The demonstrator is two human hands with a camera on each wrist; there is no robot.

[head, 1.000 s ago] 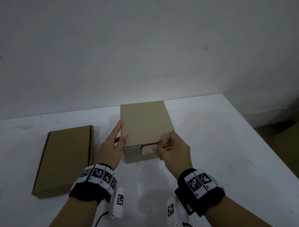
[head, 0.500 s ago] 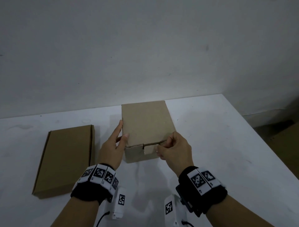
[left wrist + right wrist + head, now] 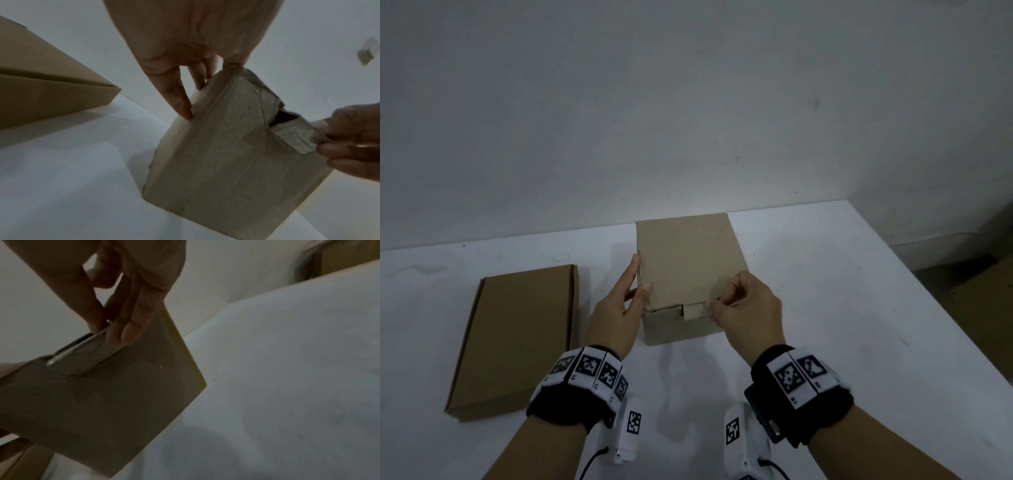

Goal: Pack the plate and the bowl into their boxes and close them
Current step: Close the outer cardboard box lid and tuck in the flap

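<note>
A tall brown cardboard box (image 3: 685, 267) (image 3: 230, 159) (image 3: 107, 402) stands in the middle of the white table (image 3: 825, 325), its lid folded down. My left hand (image 3: 625, 301) (image 3: 185, 68) grips its near left corner, thumb on the lid and fingers along the side. My right hand (image 3: 743, 308) (image 3: 115, 308) pinches the lid's front edge beside the small tuck tab (image 3: 693, 310) (image 3: 296, 138) (image 3: 86, 356), which hangs over the front wall. A flat brown box (image 3: 517, 335) (image 3: 41, 84) lies shut at the left. No plate or bowl shows.
A pale wall (image 3: 688, 102) rises right behind the table's far edge. The table's right edge (image 3: 935, 308) drops to a dark floor, where another cardboard piece (image 3: 989, 308) lies.
The tall box's lid has come down flat onto the box and the gap at the front has closed. My right hand has moved slightly up with the lid's edge; my left hand holds still.
</note>
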